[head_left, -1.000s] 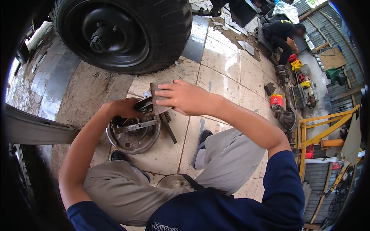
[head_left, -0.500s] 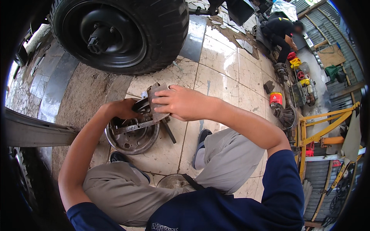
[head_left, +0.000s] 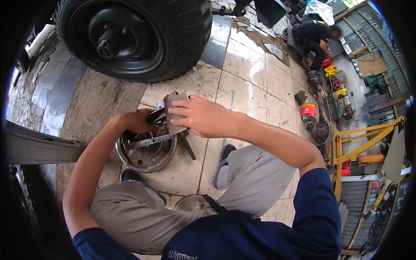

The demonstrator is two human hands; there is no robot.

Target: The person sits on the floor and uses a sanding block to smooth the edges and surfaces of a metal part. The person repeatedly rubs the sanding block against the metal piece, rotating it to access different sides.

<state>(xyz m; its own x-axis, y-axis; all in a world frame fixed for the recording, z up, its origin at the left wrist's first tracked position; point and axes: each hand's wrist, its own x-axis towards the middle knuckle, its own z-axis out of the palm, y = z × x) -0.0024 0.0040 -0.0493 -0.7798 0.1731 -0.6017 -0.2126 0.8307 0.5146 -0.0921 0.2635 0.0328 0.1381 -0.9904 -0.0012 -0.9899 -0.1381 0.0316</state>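
Moved: right hand (head_left: 200, 117) sliding sandpaper sheet (head_left: 174, 113) down onto the brake drum (head_left: 146, 152).
Grip: fingers flat, pressing paper.
Left hand (head_left: 138, 121): clasping the drum's rim.
Tip: keeping pressure even.

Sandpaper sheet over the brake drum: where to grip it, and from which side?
Probably the sandpaper's free upper edge, coming from above on the person's right. The sheet is folded over the part on the drum, so only that edge stands clear. The right hand already presses it flat from that side; the left hand blocks the other.
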